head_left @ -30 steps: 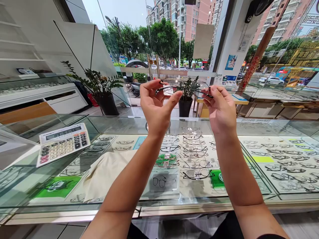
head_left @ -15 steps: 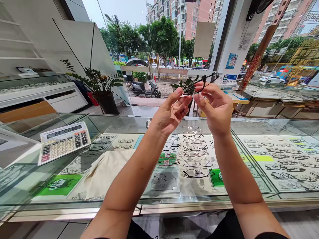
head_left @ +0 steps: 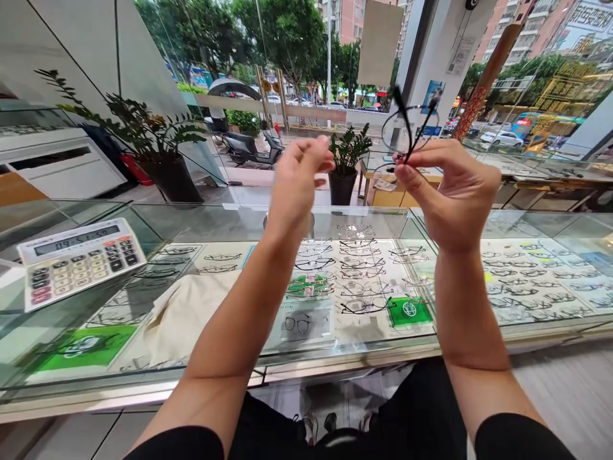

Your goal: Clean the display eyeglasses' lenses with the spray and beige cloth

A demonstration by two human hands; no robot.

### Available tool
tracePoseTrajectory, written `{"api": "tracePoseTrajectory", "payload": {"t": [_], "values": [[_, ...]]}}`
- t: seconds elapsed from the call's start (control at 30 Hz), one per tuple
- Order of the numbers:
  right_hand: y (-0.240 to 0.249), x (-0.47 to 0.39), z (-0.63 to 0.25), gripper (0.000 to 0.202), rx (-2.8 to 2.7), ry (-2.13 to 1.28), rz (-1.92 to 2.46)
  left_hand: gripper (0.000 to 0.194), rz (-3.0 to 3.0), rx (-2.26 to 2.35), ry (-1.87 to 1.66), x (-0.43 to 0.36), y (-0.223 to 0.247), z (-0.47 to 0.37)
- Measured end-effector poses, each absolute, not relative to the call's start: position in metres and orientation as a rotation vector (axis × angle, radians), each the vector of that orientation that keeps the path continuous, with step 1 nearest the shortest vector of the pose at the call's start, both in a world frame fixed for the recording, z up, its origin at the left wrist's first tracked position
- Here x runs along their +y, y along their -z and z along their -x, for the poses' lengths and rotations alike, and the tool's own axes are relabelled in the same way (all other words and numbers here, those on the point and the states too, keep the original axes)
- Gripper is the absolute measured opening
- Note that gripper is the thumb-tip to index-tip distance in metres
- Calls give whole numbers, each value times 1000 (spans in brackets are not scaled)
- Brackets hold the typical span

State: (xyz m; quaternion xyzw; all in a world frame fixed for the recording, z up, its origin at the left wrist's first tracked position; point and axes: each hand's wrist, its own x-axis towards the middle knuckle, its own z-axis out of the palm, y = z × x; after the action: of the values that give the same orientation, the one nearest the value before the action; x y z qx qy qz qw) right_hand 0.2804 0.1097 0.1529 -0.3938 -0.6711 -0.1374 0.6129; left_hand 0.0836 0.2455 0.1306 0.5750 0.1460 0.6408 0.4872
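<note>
My right hand (head_left: 454, 185) pinches a pair of eyeglasses (head_left: 405, 121) between thumb and fingers, raised above the glass counter. The glasses hang turned on edge, with thin round rims and dark temples pointing upward. My left hand (head_left: 297, 179) is apart from them, to the left, with loosely bent fingers and nothing visible in it; motion blurs it a little. Below both hands, rows of eyeglass frames (head_left: 363, 287) lie inside the glass display counter (head_left: 230, 220).
A calculator (head_left: 79, 262) rests on the counter at left, near a beige cloth (head_left: 191, 313). Green cards (head_left: 409, 311) lie among the frames. Potted plants (head_left: 342, 166) stand beyond the counter by the window. Another display with frames extends to the right.
My left hand has let go of the glasses and moved left. My right hand has moved right and turned the glasses on edge. The view has tilted downward.
</note>
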Motion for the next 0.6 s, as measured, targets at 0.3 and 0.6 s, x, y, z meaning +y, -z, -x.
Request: {"api": "tracePoseTrajectory", "payload": {"t": [0.3,0.6], "values": [[-79,83,-392,15,-2330,394,1381,31,-1386,305,-1975,209,-167,-47],[-14,79,-438,13,-2616,151,1830,41,-1388,329,-1929,177,-173,-52]]}}
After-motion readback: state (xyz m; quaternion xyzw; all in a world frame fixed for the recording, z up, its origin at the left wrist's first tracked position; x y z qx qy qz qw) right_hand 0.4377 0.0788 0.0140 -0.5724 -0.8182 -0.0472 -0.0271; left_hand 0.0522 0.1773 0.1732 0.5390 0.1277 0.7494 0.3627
